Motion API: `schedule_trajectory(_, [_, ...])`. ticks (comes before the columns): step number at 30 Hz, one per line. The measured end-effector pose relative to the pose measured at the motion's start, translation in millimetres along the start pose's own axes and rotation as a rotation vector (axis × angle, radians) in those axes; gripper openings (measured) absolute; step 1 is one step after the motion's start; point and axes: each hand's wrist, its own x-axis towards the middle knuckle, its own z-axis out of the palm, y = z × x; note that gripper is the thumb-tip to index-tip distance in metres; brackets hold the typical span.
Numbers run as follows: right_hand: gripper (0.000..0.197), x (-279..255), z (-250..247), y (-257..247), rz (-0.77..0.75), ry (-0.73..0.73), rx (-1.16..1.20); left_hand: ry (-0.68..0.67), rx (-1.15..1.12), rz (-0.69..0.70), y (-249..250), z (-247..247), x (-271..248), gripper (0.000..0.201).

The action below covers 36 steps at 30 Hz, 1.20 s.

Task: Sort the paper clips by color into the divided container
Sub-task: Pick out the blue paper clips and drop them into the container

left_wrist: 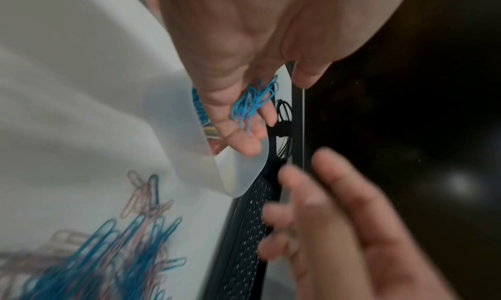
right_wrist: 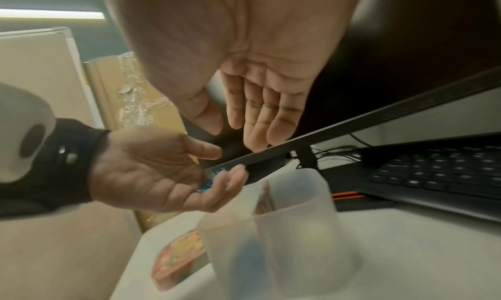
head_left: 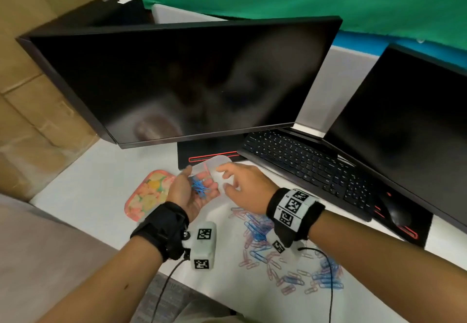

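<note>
My left hand [head_left: 199, 181] is palm up over the translucent divided container [head_left: 217, 160], its fingers cupped round a small bunch of blue paper clips [head_left: 201, 188]. The bunch also lies on the fingers [left_wrist: 244, 141] in the left wrist view, as blue paper clips [left_wrist: 254, 103]. My right hand [head_left: 226, 178] hovers just right of it, above the container [right_wrist: 298, 219], fingers [right_wrist: 260, 111] straight and holding nothing. A mixed pile of blue and pink clips [head_left: 257, 231] lies on the white desk near my right wrist. Blurred blue shows through the container's near compartment.
A fruit-patterned lid [head_left: 149, 193] lies left of the container. A large dark monitor [head_left: 177, 82] stands close behind, and a black keyboard [head_left: 303, 166], a mouse [head_left: 399, 211] and a second screen [head_left: 409, 125] stand to the right. More clips [head_left: 326, 277] are scattered by the desk's front edge.
</note>
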Motion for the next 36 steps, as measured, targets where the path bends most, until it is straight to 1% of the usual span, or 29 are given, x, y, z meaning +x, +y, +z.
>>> schedule_trajectory(3, [0.034, -12.8, -3.8, 25.7, 0.116, -0.018, 0.001, 0.109, 0.062, 0.001, 12.1, -2.6, 6.6, 0.038])
schedule_trajectory(6, [0.031, -33.2, -3.2, 48.8, 0.228, -0.091, -0.015, 0.135, 0.126, 0.008, 14.4, 0.6, 6.6, 0.046])
schedule_trajectory(7, [0.030, -40.6, -2.5, 54.2, 0.253, -0.112, -0.025, 0.132, 0.170, 0.029, 13.6, 3.0, 4.6, 0.043])
schedule_trajectory(9, [0.028, -55.4, 1.7, 66.2, 0.303, -0.143, -0.042, 0.129, 0.304, 0.127, 9.8, 7.1, 3.6, 0.029])
schedule_trajectory(10, [0.027, -62.9, 4.7, 72.2, 0.333, -0.159, -0.046, 0.132, 0.399, 0.197, 7.7, 8.6, 3.5, 0.024])
schedule_trajectory(12, [0.024, -78.2, 11.6, 81.7, 0.370, -0.199, -0.064, 0.115, 0.619, 0.341, 2.1, 7.5, 5.6, 0.022])
schedule_trajectory(13, [0.021, -85.8, 14.6, 84.4, 0.369, -0.215, -0.084, 0.076, 0.727, 0.420, -2.0, 5.8, 6.7, 0.021])
schedule_trajectory(14, [0.018, -93.1, 18.2, 86.7, 0.362, -0.229, -0.102, 0.003, 0.829, 0.512, -6.6, 4.7, 5.6, 0.017])
schedule_trajectory(16, [0.017, -106.1, 26.2, 87.0, 0.347, -0.261, -0.128, -0.210, 1.085, 0.660, -18.7, 4.8, 2.6, 0.008])
schedule_trajectory(17, [0.017, -111.4, 30.7, 86.0, 0.342, -0.282, -0.142, -0.317, 1.241, 0.690, -26.2, 6.3, 0.9, 0.011])
schedule_trajectory(19, [0.016, -119.5, 40.9, 83.0, 0.316, -0.298, -0.164, -0.482, 1.519, 0.667, -42.6, 9.9, 1.5, 0.014])
schedule_trajectory(21, [0.015, -123.5, 51.1, 78.4, 0.273, -0.298, -0.182, -0.553, 1.711, 0.657, -59.5, 11.6, 12.9, 0.012])
schedule_trajectory(23, [0.016, -123.1, 60.9, 73.8, 0.252, -0.296, -0.210, -0.531, 1.883, 0.676, -73.3, 12.6, 27.3, 0.016])
schedule_trajectory(26, [0.016, -120.9, 75.3, 69.9, 0.205, -0.272, -0.252, -0.428, 2.077, 0.691, -84.7, 13.9, 42.9, 0.024])
schedule_trajectory(28, [0.014, -120.1, 83.3, 68.5, 0.186, -0.272, -0.260, -0.405, 2.166, 0.696, -89.1, 15.1, 48.4, 0.028])
schedule_trajectory(29, [0.013, -119.6, 85.6, 68.0, 0.189, -0.266, -0.261, -0.417, 2.190, 0.714, -91.0, 15.4, 50.5, 0.030])
schedule_trajectory(32, [0.012, -117.1, 88.0, 68.7, 0.201, -0.239, -0.259, -0.499, 2.245, 0.761, -95.9, 14.5, 57.0, 0.036])
schedule_trajectory(34, [0.014, -115.5, 87.9, 69.7, 0.218, -0.236, -0.240, -0.525, 2.271, 0.761, -96.9, 14.1, 60.1, 0.034])
schedule_trajectory(36, [0.017, -114.9, 87.6, 70.6, 0.238, -0.242, -0.220, -0.505, 2.274, 0.759, -96.2, 15.4, 62.2, 0.032])
